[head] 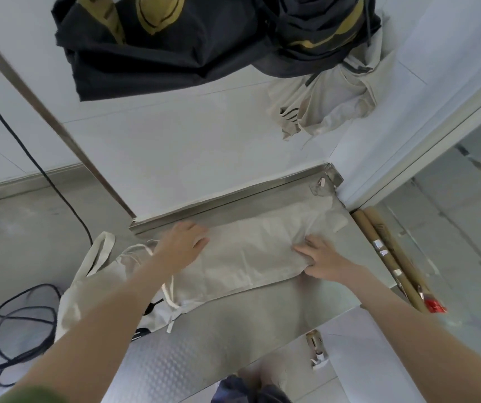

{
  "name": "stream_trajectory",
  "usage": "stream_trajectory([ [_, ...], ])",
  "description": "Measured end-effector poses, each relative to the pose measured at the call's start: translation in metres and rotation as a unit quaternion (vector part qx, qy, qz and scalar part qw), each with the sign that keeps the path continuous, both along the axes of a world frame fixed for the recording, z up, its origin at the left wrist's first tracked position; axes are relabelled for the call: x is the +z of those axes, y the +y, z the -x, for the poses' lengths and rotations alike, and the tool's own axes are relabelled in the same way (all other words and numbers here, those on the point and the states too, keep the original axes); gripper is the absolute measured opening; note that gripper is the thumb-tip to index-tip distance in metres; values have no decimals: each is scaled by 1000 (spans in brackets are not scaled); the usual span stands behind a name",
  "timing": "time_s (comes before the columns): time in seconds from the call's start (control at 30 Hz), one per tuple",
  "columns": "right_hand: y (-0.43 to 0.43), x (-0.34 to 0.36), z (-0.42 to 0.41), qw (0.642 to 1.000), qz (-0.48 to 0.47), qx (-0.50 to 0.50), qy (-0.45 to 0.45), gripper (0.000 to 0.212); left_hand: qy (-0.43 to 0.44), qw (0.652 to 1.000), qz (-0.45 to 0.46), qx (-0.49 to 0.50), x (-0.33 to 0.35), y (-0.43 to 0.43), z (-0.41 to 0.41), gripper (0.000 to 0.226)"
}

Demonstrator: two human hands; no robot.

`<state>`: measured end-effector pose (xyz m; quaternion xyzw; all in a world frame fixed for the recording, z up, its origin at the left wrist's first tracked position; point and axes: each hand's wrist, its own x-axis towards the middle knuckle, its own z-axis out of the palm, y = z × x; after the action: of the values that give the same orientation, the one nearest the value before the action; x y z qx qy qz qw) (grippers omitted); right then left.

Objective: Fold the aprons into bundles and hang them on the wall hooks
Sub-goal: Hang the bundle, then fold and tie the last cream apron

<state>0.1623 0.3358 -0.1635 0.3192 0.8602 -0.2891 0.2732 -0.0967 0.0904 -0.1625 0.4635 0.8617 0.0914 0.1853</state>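
— What's on the far left?

— A black cable (15, 315) lies in loops on the floor (30, 228), and one strand of it runs up along the wall (160, 141).

— And the apron?

— The beige apron (248, 257) lies lengthwise on the steel bench (233, 330), close to the back rim. Its neck loop (102, 251) and bib hang over the bench's left end, with the ties trailing there.

— What is the left hand doing?

— The left hand (181, 242) lies flat on the apron's left part. Its fingers are straight and spread, pressing the cloth down and gripping nothing.

— Anything above it?

— Black aprons (175, 48) with gold print hang bunched against the wall at the top.

— The right hand?

— The right hand (323, 260) is at the apron's right end. Its fingers are bent on top of the cloth with the thumb at the edge, pinching it, and creases fan out from the fingertips.

— Further right?

— A second beige apron, the hung apron (335, 106), droops crumpled from the wall just beside the black ones. Lower down, brown tubes (387, 257) lean in the gap beside the bench's right end.
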Motion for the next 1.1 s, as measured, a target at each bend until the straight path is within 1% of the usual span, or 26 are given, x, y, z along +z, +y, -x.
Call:
stream_trajectory([
  [0.07, 1, 5, -3, 993, 102, -55, 4, 75, 21, 999, 36, -11, -7, 16, -9, 46],
  [0.1, 3, 7, -3, 983, 151, -103, 28, 83, 22, 998, 56, -13, -10, 22, -13, 48],
  [0.13, 4, 8, -3, 971, 168, -157, 57, 86, 21, 997, 69, -13, -14, 27, -15, 49],
  [0.17, 6, 6, -3, 957, 164, -211, 112, 82, 20, 997, 77, -7, -16, 31, -17, 48],
  [0.23, 14, 4, 0, 912, 104, -345, 193, 64, 28, 997, 78, 7, -22, 40, -18, 46],
  [0.27, 21, 0, 0, 890, 76, -405, 194, 67, 32, 996, 82, 13, -24, 44, -18, 45],
  [0.3, 26, -5, 1, 870, 73, -447, 194, 79, 33, 996, 84, 16, -24, 46, -17, 45],
  [0.33, 30, -6, 2, 862, 83, -468, 177, 88, 30, 996, 85, 16, -27, 49, -17, 44],
  [0.37, 34, -12, 4, 859, 91, -474, 171, 88, 22, 996, 86, 19, -27, 51, -18, 43],
  [0.4, 35, -11, 7, 865, 83, -474, 143, 84, 7, 996, 82, 24, -28, 51, -18, 41],
  [0.43, 36, -15, 9, 871, 64, -471, 124, 80, -17, 997, 69, 28, -29, 51, -18, 38],
  [0.47, 34, -13, 11, 879, 29, -466, 91, 81, -42, 997, 49, 29, -29, 50, -17, 34],
  [0.53, 34, -16, 12, 890, -41, -451, 39, 88, -85, 996, 11, 23, -26, 48, -17, 26],
  [0.57, 38, -21, 10, 890, -42, -452, 37, 93, -103, 994, -4, 23, -24, 46, -17, 23],
  [0.63, 44, -29, 1, 887, 16, -458, 53, 107, -126, 991, -20, 28, -18, 43, -18, 20],
  [0.7, 49, -41, -9, 886, 46, -459, 51, 111, -134, 990, -26, 31, -14, 42, -20, 21],
  [0.73, 53, -50, -15, 885, 50, -461, 50, 109, -134, 990, -27, 32, -12, 42, -21, 23],
  [0.77, 47, -38, -14, 888, 51, -456, 36, 106, -135, 990, -26, 35, -10, 42, -21, 25],
  [0.8, 37, -18, -11, 884, 60, -463, 28, 101, -137, 989, -23, 42, -9, 42, -22, 27],
  [0.83, 36, -13, -10, 877, 81, -473, 32, 92, -140, 989, -20, 49, -9, 42, -22, 30],
  [0.93, 32, 1, -10, 841, 197, -497, 82, 51, -146, 988, -15, 57, -10, 40, -25, 35],
  [0.97, 32, 4, -11, 826, 241, -500, 99, 45, -145, 988, -11, 53, -11, 38, -25, 35],
  [1.03, 29, 14, -11, 811, 292, -491, 128, 35, -142, 989, 11, 40, -12, 34, -27, 33],
  [1.1, 29, 22, -9, 830, 276, -457, 164, 23, -129, 991, 41, 19, -11, 27, -26, 31],
])
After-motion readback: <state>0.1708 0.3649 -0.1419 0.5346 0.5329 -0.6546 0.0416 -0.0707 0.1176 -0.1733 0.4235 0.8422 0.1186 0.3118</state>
